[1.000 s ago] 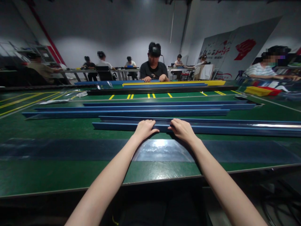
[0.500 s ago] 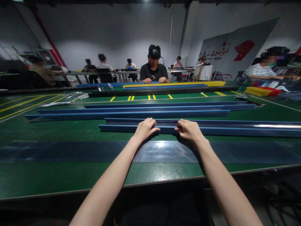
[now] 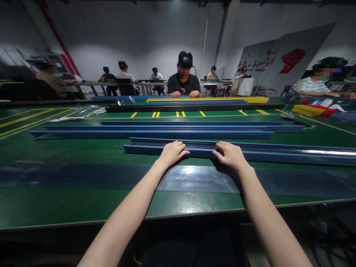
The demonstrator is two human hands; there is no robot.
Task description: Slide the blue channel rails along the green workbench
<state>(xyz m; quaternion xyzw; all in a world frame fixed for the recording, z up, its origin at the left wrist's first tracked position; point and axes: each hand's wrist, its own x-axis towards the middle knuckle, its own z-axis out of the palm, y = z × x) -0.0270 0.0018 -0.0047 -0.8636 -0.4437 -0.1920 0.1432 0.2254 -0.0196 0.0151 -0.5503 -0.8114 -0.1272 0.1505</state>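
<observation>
Across the green table in front of me lies a long blue channel strip (image 3: pixel 200 150) with raised edges, running off to the right. My left hand (image 3: pixel 174 151) grips its near wall, fingers curled over into the channel and thumb on the near side. A little way to the right, my right hand (image 3: pixel 229 154) holds the same strip with bent fingers. Its thumb is on the near wall. Between me and the strip, a clear plastic sheet (image 3: pixel 111 177) lies flat under my forearms.
Beyond my strip lie more blue strips (image 3: pixel 155 134), a black strip (image 3: pixel 194 108) and a yellow strip (image 3: pixel 208 100). A person (image 3: pixel 184 79) sits opposite. A yellow tray (image 3: pixel 307 110) stands at the right. The table's edge (image 3: pixel 194 214) runs close to me.
The blue channel strip has shifted slightly to the right, its left end now nearer my left hand. My right hand has moved a little rightward; my left hand has stayed nearly in place.
</observation>
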